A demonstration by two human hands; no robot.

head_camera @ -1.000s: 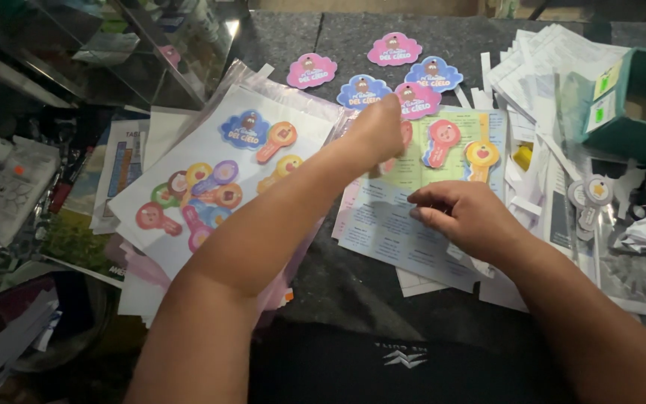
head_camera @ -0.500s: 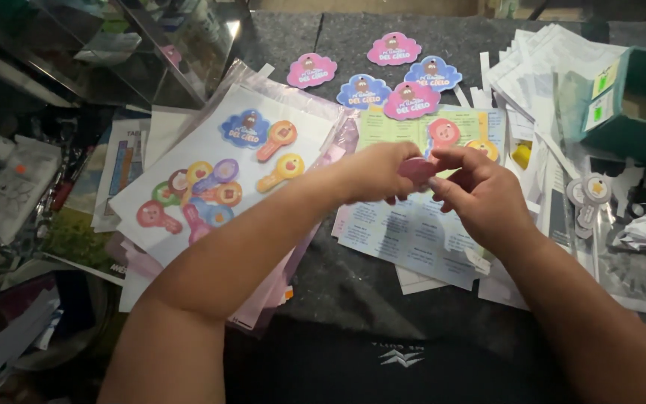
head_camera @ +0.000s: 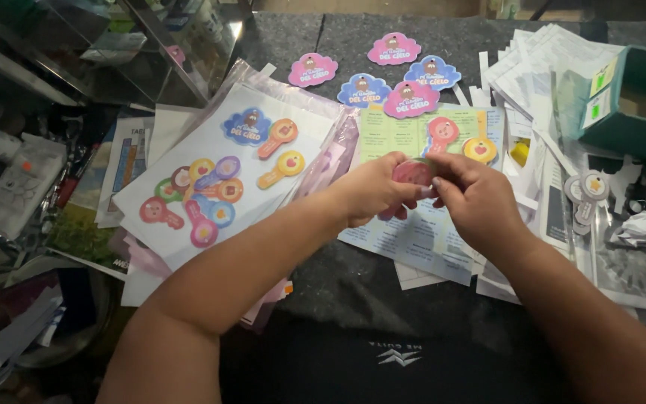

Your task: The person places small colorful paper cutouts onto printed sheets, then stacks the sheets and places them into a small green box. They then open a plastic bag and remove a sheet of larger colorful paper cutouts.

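— Dark grey table (head_camera: 443, 34), cluttered all over. Where is the pink round sticker (head_camera: 411, 173)?

— Right between both hands, above the pale printed sheet (head_camera: 413, 232). The left hand (head_camera: 371, 194) pinches its left edge, the right hand (head_camera: 476, 198) pinches its right edge, fingers closed on it from both sides.

— What lies beside them?

— Two more paddle-shaped stickers, pink (head_camera: 441, 135) and yellow (head_camera: 480, 146), just beyond the hands on the green leaflet (head_camera: 398, 135). Further off, four cloud-shaped stickers (head_camera: 371, 90). To the left, a white sheet (head_camera: 188, 164) carries a cluster of coloured stickers.

— And on the right?

— A teal box (head_camera: 629, 120) beside stacked papers (head_camera: 532, 67)
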